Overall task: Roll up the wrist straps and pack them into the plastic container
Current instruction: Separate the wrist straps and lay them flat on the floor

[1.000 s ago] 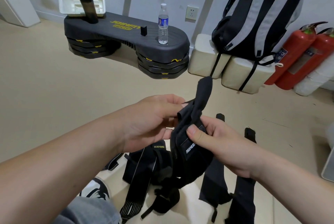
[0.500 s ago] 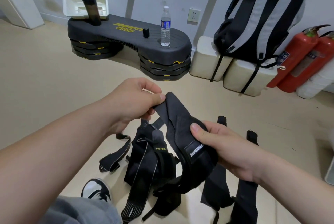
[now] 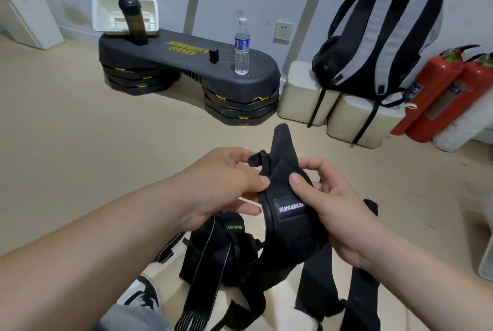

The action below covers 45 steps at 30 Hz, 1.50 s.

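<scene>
I see a big black bench [image 3: 186, 63] far off by the wall, out of the way. Close below lies a pile of straps [image 3: 213, 264], easy to reach and waiting to be rolled. One strap [image 3: 289, 224] is up between both hands so its roll can start. The right hand [image 3: 333, 210] pinches it by the label to keep it steady. The left hand [image 3: 218, 186] pinches the edge beside it. A pale box [image 3: 486, 258] at the far right may be the container; I can't be sure.
</scene>
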### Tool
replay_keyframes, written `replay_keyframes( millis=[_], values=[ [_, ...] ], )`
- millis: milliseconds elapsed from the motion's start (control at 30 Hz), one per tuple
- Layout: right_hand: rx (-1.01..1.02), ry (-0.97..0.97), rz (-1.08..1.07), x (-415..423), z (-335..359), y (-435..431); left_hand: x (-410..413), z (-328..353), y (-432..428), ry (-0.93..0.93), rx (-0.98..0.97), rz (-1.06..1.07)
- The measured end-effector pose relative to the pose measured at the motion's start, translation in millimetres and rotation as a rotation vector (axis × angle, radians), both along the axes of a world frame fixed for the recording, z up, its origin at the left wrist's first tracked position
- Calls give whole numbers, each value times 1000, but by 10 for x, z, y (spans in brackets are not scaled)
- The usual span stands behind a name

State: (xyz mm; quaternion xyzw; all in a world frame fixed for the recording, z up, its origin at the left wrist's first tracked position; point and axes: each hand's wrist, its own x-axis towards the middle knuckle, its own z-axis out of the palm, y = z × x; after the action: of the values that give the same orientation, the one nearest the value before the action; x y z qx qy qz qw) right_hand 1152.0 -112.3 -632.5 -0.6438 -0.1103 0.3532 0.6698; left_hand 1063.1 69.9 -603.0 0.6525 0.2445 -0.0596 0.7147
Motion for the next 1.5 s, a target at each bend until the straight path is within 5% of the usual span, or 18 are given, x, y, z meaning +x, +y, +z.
replay_keyframes(
  millis=[300, 433, 567, 767, 933, 1233, 1500],
  values=[
    [-8, 14, 148, 30, -20, -43, -19, 14, 89, -182, 342, -3],
    [-34, 64, 274, 13, -33, -47, -31, 12, 114, -226, 738, -70],
    [-18, 45, 348, -80, -78, -39, -61, 11, 43, -201, 587, -174],
    [-53, 46, 219, -39, -59, -1, -20, -6, 22, -222, 686, -126],
    [-21, 134, 191, -27, -63, 13, -10, -93, 85, -234, 745, -92],
    [108, 400, 133, 21, 29, 26, -8, -62, -1, -538, 953, -75],
    [136, 585, 240, 39, -4, 2, -56, -57, -123, -429, 904, -49]
  ],
)
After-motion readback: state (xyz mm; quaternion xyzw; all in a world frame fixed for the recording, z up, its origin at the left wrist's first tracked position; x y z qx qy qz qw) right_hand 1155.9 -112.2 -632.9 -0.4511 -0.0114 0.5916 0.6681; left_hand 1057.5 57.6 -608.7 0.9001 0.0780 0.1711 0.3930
